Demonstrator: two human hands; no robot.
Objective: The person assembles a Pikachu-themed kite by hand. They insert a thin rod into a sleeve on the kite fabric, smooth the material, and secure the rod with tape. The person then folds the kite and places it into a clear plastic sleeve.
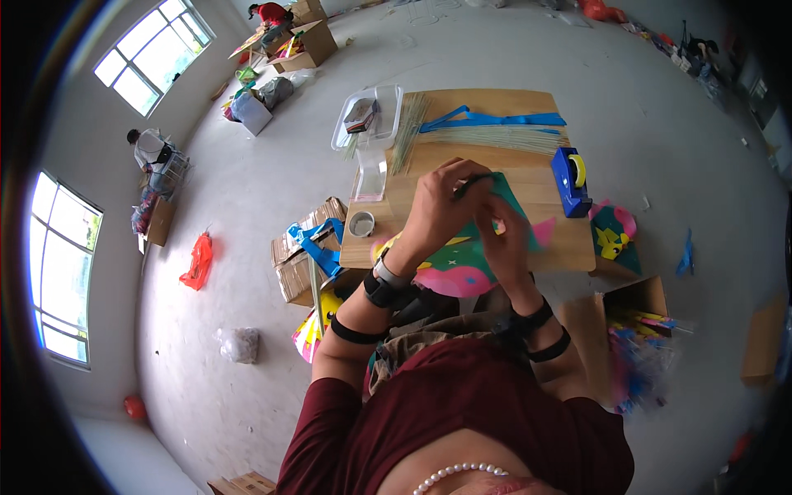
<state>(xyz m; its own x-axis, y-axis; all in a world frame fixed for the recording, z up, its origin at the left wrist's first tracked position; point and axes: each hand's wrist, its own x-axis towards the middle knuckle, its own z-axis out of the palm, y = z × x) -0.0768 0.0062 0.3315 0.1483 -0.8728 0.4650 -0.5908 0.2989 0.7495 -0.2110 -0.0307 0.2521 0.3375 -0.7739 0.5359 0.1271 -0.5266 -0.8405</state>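
L hand (445, 202) w/ grip pinched on green/pink sheet (460, 259) over tbl (569, 249), R hand (506, 246) close by, its grip unclear

Green-pink sheet (455, 266) partly behind right hand (505, 241)

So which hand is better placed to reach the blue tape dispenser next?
Probably the right hand: it is nearer the blue tape dispenser, at the right edge of the table. The left hand is farther left.
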